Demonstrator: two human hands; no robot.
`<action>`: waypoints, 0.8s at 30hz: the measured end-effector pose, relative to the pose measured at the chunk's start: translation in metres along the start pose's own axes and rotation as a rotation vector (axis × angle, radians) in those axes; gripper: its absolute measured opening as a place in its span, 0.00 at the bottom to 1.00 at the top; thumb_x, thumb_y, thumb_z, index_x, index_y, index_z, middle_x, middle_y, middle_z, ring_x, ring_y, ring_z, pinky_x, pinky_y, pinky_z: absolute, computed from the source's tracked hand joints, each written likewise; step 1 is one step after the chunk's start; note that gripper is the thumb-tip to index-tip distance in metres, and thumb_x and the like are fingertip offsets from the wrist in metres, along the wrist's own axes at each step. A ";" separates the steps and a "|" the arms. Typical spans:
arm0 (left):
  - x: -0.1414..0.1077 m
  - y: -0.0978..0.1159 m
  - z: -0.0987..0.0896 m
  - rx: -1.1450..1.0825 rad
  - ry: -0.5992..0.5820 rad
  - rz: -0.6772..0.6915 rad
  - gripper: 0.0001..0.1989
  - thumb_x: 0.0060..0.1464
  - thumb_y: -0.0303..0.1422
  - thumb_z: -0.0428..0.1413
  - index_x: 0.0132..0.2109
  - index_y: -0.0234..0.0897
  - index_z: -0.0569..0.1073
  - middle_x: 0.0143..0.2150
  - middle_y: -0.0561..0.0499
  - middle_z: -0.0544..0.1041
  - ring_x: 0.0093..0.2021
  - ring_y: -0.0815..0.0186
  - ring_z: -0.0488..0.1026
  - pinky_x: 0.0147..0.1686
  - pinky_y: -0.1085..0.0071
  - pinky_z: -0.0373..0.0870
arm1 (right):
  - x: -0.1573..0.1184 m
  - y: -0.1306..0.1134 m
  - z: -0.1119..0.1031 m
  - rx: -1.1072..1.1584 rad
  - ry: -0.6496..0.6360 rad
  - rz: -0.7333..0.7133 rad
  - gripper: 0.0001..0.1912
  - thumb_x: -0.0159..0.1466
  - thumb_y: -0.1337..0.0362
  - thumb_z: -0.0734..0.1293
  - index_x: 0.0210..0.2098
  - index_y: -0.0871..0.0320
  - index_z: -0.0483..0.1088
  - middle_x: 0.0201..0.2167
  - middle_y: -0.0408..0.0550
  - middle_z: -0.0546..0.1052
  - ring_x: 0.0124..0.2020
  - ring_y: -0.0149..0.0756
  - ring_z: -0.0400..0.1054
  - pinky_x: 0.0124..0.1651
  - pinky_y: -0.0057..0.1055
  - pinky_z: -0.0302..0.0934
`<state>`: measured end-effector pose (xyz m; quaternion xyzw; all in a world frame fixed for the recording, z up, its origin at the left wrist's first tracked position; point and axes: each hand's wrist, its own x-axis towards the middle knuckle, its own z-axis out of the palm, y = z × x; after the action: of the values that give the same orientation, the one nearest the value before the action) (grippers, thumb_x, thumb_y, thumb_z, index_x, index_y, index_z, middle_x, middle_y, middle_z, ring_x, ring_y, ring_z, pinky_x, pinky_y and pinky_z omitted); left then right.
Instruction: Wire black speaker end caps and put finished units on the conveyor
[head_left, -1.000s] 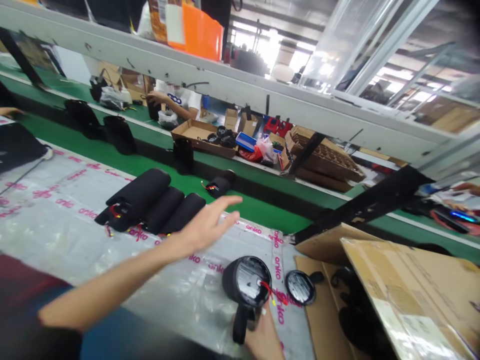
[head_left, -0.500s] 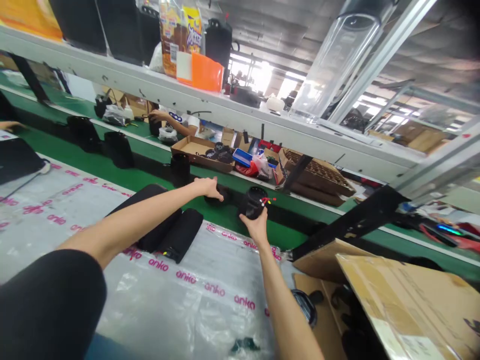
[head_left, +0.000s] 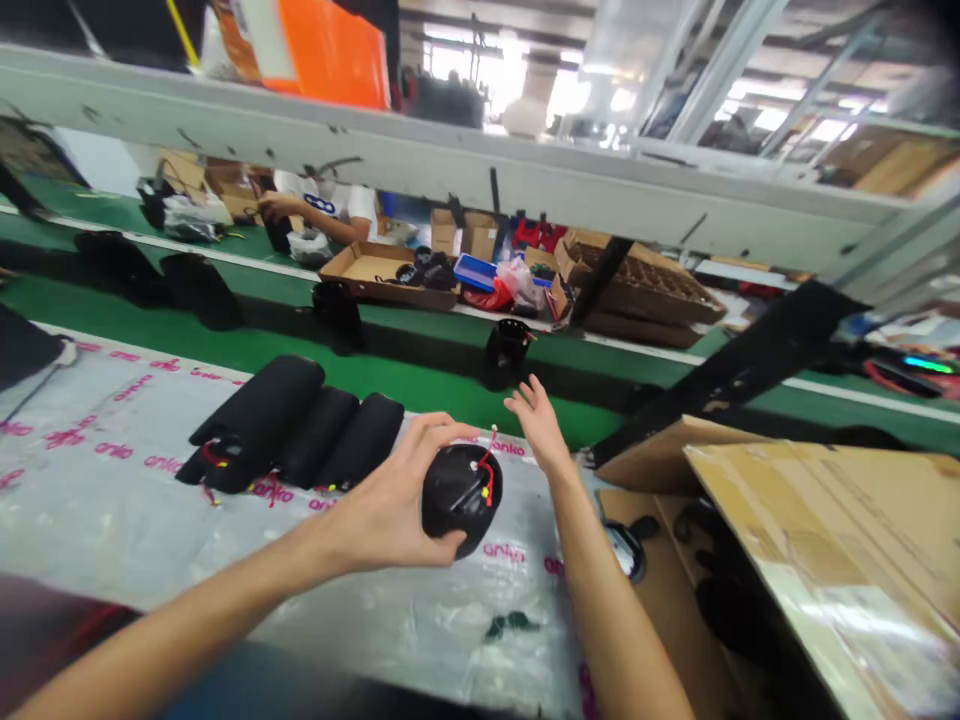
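My left hand is wrapped round a black cylindrical housing above the plastic-covered bench. Its near end faces me, and red wires with small yellow and white connectors stick out of it. Fingers apart and empty, my right hand reaches toward a similar black cylinder standing on the green belt. On the bench to the left of my left hand lie three black fabric-looking cylinders side by side, with coloured wire ends showing.
An open cardboard box with black parts stands at the right. More black cylinders stand along the belt. Across it, a person's arm works beside a shallow carton. A white shelf beam spans overhead.
My left hand has come back from the belt with the black housing, now over the bench. My right hand has let go of the other black cylinder, which stays on the belt.
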<state>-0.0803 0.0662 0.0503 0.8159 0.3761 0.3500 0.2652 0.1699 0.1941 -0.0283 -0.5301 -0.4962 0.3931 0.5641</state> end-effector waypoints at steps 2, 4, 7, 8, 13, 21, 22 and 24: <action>-0.017 -0.007 0.025 -0.100 -0.020 0.013 0.51 0.43 0.26 0.69 0.72 0.51 0.61 0.70 0.39 0.62 0.72 0.41 0.65 0.66 0.45 0.76 | -0.044 -0.008 -0.036 0.069 -0.209 0.058 0.32 0.59 0.56 0.78 0.63 0.52 0.77 0.63 0.56 0.81 0.63 0.52 0.77 0.67 0.54 0.69; -0.032 -0.015 0.047 -0.238 -0.010 0.029 0.50 0.44 0.24 0.69 0.72 0.50 0.60 0.71 0.38 0.62 0.74 0.42 0.63 0.68 0.45 0.73 | -0.093 -0.014 -0.067 0.147 -0.622 0.089 0.44 0.57 0.57 0.80 0.71 0.51 0.69 0.72 0.56 0.72 0.73 0.53 0.66 0.75 0.57 0.57; -0.053 -0.024 0.079 -0.480 0.071 -0.018 0.48 0.49 0.25 0.68 0.74 0.48 0.58 0.72 0.36 0.65 0.74 0.46 0.65 0.72 0.45 0.67 | -0.154 -0.013 -0.081 0.060 -0.764 0.095 0.58 0.50 0.63 0.85 0.76 0.50 0.61 0.76 0.55 0.66 0.77 0.54 0.60 0.78 0.59 0.51; -0.059 -0.025 0.089 -0.538 0.110 -0.053 0.48 0.52 0.27 0.69 0.74 0.46 0.57 0.73 0.36 0.65 0.74 0.46 0.66 0.74 0.45 0.65 | -0.169 -0.009 -0.076 0.047 -0.696 0.088 0.58 0.50 0.63 0.85 0.75 0.51 0.62 0.75 0.56 0.68 0.76 0.54 0.61 0.77 0.59 0.52; -0.079 -0.027 0.131 -0.561 0.343 -0.194 0.42 0.63 0.47 0.63 0.76 0.38 0.58 0.75 0.34 0.64 0.75 0.43 0.64 0.75 0.45 0.60 | -0.194 0.011 -0.035 0.119 -0.347 0.011 0.44 0.54 0.58 0.83 0.67 0.54 0.69 0.66 0.55 0.77 0.67 0.51 0.72 0.74 0.49 0.62; -0.057 -0.029 0.145 -0.426 0.354 -0.131 0.41 0.63 0.48 0.60 0.75 0.37 0.58 0.69 0.36 0.71 0.67 0.46 0.73 0.68 0.49 0.69 | -0.211 0.025 -0.008 0.180 -0.199 -0.043 0.39 0.68 0.42 0.67 0.72 0.53 0.62 0.69 0.54 0.71 0.74 0.54 0.61 0.78 0.51 0.52; -0.054 -0.027 0.148 -0.428 0.399 -0.143 0.39 0.63 0.49 0.59 0.74 0.37 0.60 0.67 0.36 0.73 0.65 0.47 0.74 0.66 0.49 0.71 | -0.214 0.025 -0.002 0.177 -0.131 -0.048 0.39 0.69 0.42 0.66 0.73 0.53 0.61 0.70 0.54 0.71 0.73 0.54 0.62 0.77 0.52 0.54; -0.050 -0.022 0.156 -0.433 0.484 -0.171 0.34 0.65 0.50 0.56 0.70 0.37 0.65 0.64 0.37 0.75 0.61 0.48 0.77 0.63 0.51 0.73 | -0.222 0.024 0.010 0.171 0.014 -0.062 0.37 0.70 0.46 0.64 0.73 0.53 0.60 0.69 0.55 0.70 0.69 0.54 0.67 0.73 0.51 0.60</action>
<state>0.0070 0.0123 -0.0791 0.5993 0.4119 0.5820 0.3639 0.1179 -0.0155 -0.0839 -0.4671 -0.4730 0.4128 0.6226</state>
